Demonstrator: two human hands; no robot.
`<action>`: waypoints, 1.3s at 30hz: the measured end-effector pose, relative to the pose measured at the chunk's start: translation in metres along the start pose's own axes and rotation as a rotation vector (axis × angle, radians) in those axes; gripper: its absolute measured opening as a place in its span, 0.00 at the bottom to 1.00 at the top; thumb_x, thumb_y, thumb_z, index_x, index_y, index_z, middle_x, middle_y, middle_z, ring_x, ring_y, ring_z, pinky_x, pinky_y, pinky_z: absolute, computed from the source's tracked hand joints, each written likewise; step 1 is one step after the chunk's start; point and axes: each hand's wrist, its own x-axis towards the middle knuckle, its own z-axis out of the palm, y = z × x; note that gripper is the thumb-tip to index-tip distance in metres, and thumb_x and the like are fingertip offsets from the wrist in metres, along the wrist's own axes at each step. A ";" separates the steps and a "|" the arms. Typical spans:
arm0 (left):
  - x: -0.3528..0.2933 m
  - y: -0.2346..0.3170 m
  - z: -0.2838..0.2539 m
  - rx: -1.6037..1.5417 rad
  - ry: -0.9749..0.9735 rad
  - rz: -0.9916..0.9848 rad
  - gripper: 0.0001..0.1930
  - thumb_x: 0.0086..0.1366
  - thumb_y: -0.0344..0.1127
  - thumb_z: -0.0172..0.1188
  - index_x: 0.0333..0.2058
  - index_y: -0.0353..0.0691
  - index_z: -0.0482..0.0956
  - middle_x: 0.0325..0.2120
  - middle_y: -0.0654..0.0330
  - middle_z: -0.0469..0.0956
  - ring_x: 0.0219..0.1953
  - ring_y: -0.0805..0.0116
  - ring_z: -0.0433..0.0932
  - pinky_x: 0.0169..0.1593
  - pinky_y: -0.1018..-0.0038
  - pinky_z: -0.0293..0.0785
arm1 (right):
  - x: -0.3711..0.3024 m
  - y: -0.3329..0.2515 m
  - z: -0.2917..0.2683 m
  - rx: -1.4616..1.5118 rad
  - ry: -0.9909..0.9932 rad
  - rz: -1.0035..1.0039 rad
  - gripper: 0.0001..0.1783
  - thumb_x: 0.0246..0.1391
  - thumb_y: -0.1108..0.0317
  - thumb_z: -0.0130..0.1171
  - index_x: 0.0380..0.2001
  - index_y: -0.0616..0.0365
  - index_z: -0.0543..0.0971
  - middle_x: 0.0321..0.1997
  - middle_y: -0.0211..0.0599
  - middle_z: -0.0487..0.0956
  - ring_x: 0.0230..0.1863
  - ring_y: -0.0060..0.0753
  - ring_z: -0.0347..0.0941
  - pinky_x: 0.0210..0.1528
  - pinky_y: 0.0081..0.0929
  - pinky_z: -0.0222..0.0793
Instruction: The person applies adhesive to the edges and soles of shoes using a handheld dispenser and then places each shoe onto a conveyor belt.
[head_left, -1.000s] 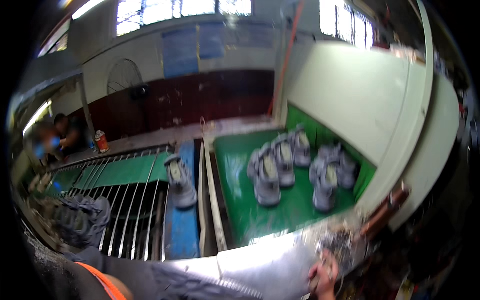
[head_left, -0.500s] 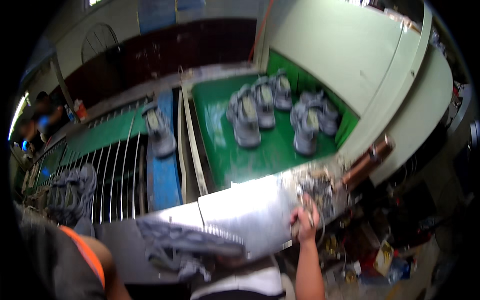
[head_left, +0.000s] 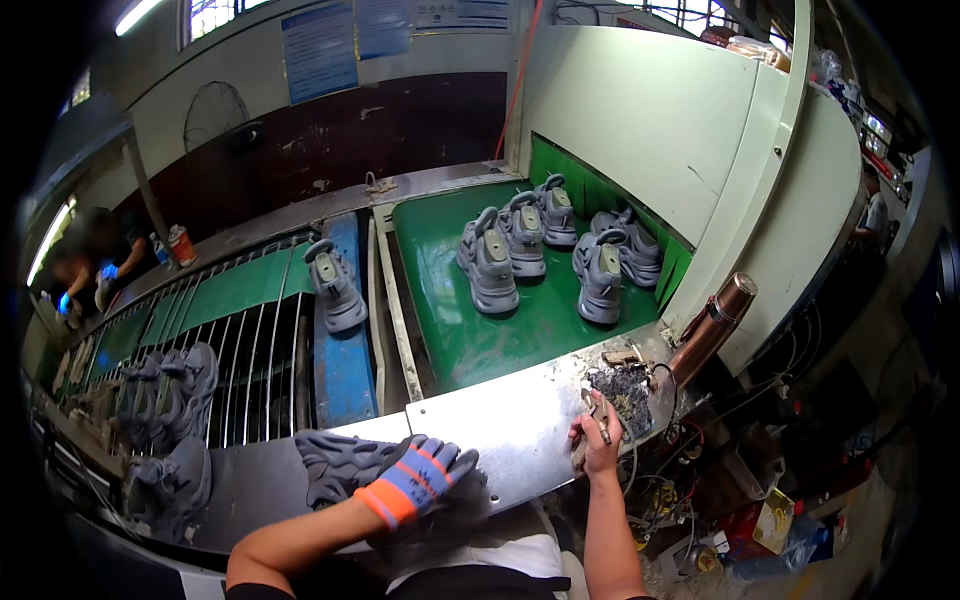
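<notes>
On the grey sheet-metal bench (head_left: 500, 425), the left hand (head_left: 425, 478), in a grey, blue and orange knit glove, presses flat-fingered on a grey chunky-soled sneaker (head_left: 345, 465). Right of that sneaker, the bare right hand (head_left: 597, 440) closes around a small tan tool (head_left: 598, 418). Keeping the sneaker pinned steady and the tool gripped firmly looks the best way.

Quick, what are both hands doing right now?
Left hand: gloved, lying on a grey shoe at the metal table's edge.
Right hand: bare, closed around a small tool; what kind cannot be told.
</notes>
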 end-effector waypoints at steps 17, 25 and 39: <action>-0.102 -0.035 -0.072 -0.731 1.196 -0.340 0.46 0.37 0.42 0.81 0.56 0.35 0.68 0.50 0.53 0.73 0.52 0.60 0.74 0.57 0.64 0.72 | 0.006 0.013 -0.007 -0.036 0.025 -0.044 0.29 0.54 0.69 0.54 0.59 0.64 0.66 0.26 0.33 0.75 0.22 0.22 0.71 0.25 0.17 0.66; -0.063 -0.070 -0.028 -1.240 1.166 -0.251 0.43 0.48 0.44 0.72 0.60 0.36 0.63 0.52 0.56 0.71 0.53 0.65 0.71 0.58 0.69 0.66 | -0.005 0.005 -0.003 0.103 0.429 -0.130 0.28 0.54 0.73 0.53 0.60 0.61 0.65 0.26 0.34 0.73 0.23 0.26 0.69 0.26 0.23 0.67; -0.036 -0.096 -0.056 -1.330 0.939 -0.314 0.42 0.43 0.43 0.76 0.56 0.33 0.70 0.50 0.56 0.74 0.52 0.66 0.73 0.57 0.70 0.67 | -0.081 -0.111 0.122 -0.219 -0.526 -0.083 0.31 0.50 0.69 0.56 0.56 0.74 0.67 0.24 0.41 0.77 0.20 0.26 0.72 0.27 0.23 0.71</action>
